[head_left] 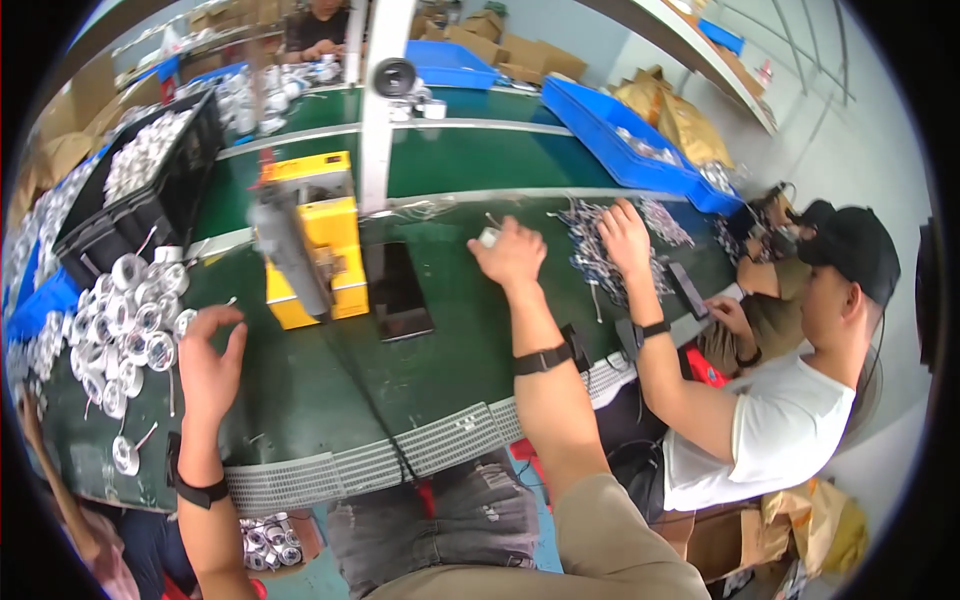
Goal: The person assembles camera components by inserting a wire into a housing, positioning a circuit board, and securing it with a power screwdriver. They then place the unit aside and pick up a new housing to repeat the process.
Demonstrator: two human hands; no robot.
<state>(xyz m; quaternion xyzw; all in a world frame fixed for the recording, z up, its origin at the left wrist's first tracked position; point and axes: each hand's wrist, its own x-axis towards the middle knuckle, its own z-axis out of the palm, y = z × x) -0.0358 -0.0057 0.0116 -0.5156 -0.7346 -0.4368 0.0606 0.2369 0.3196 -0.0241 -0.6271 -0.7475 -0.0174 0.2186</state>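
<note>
My left hand (210, 365) is over the left of the green table, fingers curved and thumb apart, with nothing seen between them. Beside it lies a heap of round white parts with clear lenses (130, 330), some trailing short wires. Farther right, my right hand (515, 258) pinches a small white piece (489, 237) between thumb and fingers; its exact kind is too small to tell. Between my hands stand a yellow box (345, 260) and a black phone (402, 290). In front of the box hangs a blurred grey cylindrical tool (288, 245) with a black cord.
A black crate (150, 215) of white parts stands at the far left. Blue trays (600, 130) line the back right. A co-worker in a white shirt (770, 430) reaches toward a wire pile (590, 250) on my right. A white post (378, 120) rises behind the box.
</note>
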